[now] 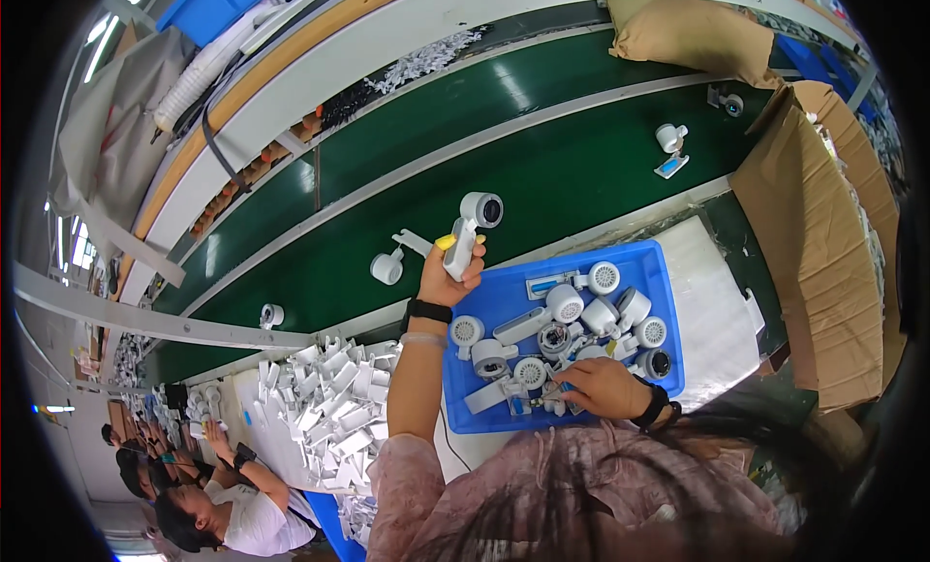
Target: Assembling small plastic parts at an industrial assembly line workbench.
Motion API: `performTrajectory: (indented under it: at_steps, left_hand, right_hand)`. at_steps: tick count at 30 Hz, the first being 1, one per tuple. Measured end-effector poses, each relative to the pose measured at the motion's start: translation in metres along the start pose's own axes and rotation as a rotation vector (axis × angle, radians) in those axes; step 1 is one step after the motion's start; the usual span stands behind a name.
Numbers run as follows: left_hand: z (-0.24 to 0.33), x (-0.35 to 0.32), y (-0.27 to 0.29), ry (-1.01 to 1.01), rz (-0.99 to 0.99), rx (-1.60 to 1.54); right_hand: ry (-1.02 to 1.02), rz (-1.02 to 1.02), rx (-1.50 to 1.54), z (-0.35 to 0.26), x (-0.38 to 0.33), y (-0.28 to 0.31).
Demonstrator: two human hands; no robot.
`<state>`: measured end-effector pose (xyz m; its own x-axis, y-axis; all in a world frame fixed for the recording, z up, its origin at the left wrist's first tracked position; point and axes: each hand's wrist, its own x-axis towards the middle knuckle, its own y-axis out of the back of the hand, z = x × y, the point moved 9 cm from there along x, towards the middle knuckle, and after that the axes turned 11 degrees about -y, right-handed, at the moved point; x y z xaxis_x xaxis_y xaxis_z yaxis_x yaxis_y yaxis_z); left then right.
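My left hand (449, 279) is closed around the handle of a white handheld fan (475, 213), its round head with a dark centre pointing up and away from me. The fan is held above the green conveyor belt (339, 296). My fingers wear yellow tip covers. My right hand (605, 388) reaches into the blue plastic tray (668, 271), fingers drawn together low among the white fan parts. What they pinch is hidden. Several round fan heads (565, 302) lie mixed in that tray, some with handles, some with the dark inside showing.
A heap of white plastic handle shells (334, 397) lies left of the tray. Half-assembled fans (387, 266) sit along the belt, more at its far right (670, 138). An open cardboard box (823, 252) stands at the right. Co-workers (242, 514) work at the far left.
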<state>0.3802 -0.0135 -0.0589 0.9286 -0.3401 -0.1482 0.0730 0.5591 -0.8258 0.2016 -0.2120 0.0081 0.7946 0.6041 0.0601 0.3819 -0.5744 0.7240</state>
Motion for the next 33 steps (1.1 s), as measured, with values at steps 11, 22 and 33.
performTrajectory:
  at_steps: [11,22,33]
  left_hand:
    - [-0.137,-0.101,-0.12,0.488,-0.178,-0.476]
    - [-0.131,-0.125,-0.106,0.137,-0.071,0.657]
    - [-0.128,-0.165,-0.112,-0.225,-0.08,1.111]
  right_hand:
    - [-0.229,0.525,1.006,0.069,0.022,0.069]
    - [-0.402,0.371,0.961,0.046,0.011,0.069]
    - [-0.378,0.375,0.892,0.004,-0.008,0.06]
